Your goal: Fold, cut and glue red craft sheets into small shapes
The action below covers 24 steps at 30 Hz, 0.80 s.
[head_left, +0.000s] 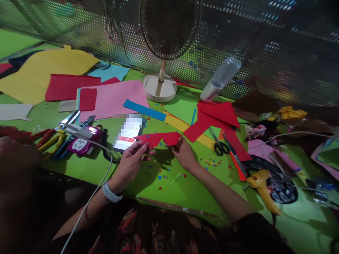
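Note:
My left hand [131, 157] pinches the left end of a red cut-out piece [171, 138], which looks like paper or felt. My right hand [185, 153] grips the right end between thumb and fingers. The piece is held just above the table and has a notch in its lower edge. A lit phone [127, 131] lies behind my left hand. Tiny red and blue scraps [160, 177] are scattered below the piece. Black-handled scissors [219, 145] and a red cutter knife [238, 165] rest right of my right hand.
At the left are a purple power socket [84, 141], pliers [54, 143] and another person's hand [16, 151]. A fan [159, 86] and a tilted bottle [221, 79] stand at the back. A yellow glue gun [265, 192] lies at right. A white cable [106, 174] crosses my left forearm.

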Available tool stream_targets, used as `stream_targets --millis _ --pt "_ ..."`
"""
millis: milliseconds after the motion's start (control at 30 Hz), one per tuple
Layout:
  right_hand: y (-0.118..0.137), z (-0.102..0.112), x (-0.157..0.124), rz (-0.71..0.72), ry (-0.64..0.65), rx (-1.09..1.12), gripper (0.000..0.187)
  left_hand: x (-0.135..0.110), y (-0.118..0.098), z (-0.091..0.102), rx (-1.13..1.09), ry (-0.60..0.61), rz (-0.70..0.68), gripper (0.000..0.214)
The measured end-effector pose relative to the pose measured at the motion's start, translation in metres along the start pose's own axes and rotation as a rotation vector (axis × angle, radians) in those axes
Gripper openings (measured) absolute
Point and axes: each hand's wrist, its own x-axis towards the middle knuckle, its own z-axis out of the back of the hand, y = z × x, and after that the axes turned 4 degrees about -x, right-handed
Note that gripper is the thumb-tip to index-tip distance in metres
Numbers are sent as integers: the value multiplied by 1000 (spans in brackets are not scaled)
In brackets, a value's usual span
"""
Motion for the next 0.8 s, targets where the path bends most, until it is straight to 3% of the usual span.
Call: stream_targets --millis 333,533,700,800 --pt "-6 -10 0 30 -28 38 19 1 0 -1 23 -5 8 20" --pt "-1 -2 3 -17 -40 148 18 2 2 2 7 -20 -7 24" --pt "2 10 0 -109 -22 401 19 3 3 5 1 -20 -16 23" --pt "8 17 -4 -256 53 677 22 3 4 4 31 1 -18 23"
